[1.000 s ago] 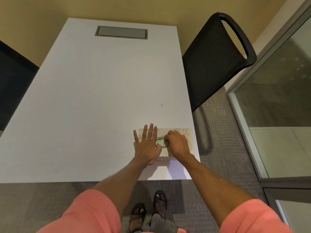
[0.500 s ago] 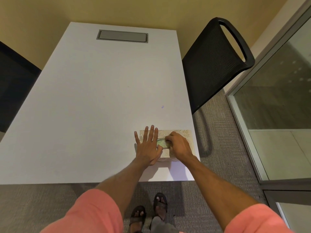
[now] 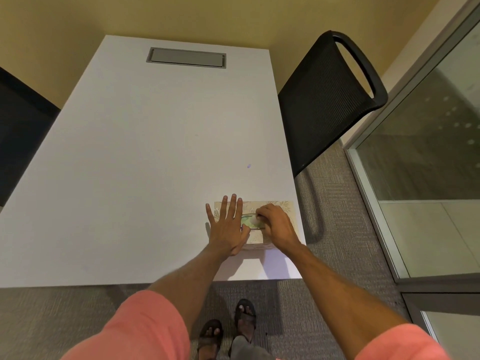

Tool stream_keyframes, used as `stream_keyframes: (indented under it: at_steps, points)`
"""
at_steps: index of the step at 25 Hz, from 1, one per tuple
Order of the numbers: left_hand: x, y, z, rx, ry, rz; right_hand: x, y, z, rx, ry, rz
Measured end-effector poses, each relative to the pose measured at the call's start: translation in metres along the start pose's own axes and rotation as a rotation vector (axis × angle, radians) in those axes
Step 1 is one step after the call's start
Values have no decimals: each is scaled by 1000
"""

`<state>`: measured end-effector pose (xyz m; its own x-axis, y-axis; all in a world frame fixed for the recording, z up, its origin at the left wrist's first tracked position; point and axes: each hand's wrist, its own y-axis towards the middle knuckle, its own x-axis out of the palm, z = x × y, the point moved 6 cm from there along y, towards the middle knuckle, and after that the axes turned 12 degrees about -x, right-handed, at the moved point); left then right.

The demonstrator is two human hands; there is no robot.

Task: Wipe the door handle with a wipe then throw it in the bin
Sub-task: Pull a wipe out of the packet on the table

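A: Where is the wipe box?

B: The wipe box [image 3: 281, 207] sits on the white surface [image 3: 145, 165], at its near right corner, close to the edge facing the person.

A: And the hands?

B: The left hand [image 3: 228, 227] lies flat on the left end of the box, fingers spread and straight, nothing held, the palm pressing down on the lid. The right hand [image 3: 275, 224] is on the box just right of the oval opening, its fingers curled together over the pale wipe [image 3: 253, 222] that shows in the opening. It looks pinched between thumb and fingertips, though the fingers hide the exact contact.

A: So the wipe is not out of the box?

B: No, it sits in the opening at the middle of the box top, between the two hands.

A: What else is around the box?

B: A black mesh chair [image 3: 327, 100] stands beyond the box and to its right, off the surface edge. Further right of the box is a glass panel [image 3: 428, 165] in a metal frame. Far beyond the box, at the other end of the surface, there is a grey cover plate [image 3: 186, 57] set flush. Below the box, on the carpet [image 3: 337, 229], are the person's sandalled feet [image 3: 228, 331].
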<state>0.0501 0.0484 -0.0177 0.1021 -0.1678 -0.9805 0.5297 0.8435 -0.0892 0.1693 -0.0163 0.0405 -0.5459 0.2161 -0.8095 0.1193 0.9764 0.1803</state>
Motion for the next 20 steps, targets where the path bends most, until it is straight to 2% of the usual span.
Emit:
stream_keyframes:
  at_steps: [3, 7, 9, 11, 12, 14, 15, 20]
  points:
    - [1, 0, 1, 23, -27, 17, -17, 4, -1, 73, 98, 151]
    - [2, 2, 2, 33, -28, -23, -34, 19, -7, 82, 156, 188]
    - [-8, 5, 2, 5, -12, -58, -40, 17, -5, 146, 203, 247]
    - [-29, 5, 9, -48, -263, -22, -48, 10, -1, 234, 255, 349]
    - [-42, 6, 13, -103, -524, -21, -54, 7, -1, 267, 272, 398]
    - [-60, 9, 29, -186, -1054, -186, -63, 1, -1, 323, 321, 460]
    - [-69, 9, 39, -194, -1216, -274, -66, -2, -1, 344, 343, 472]
    - [-102, 5, 93, -155, -1381, -398, -104, -39, -7, 405, 361, 625]
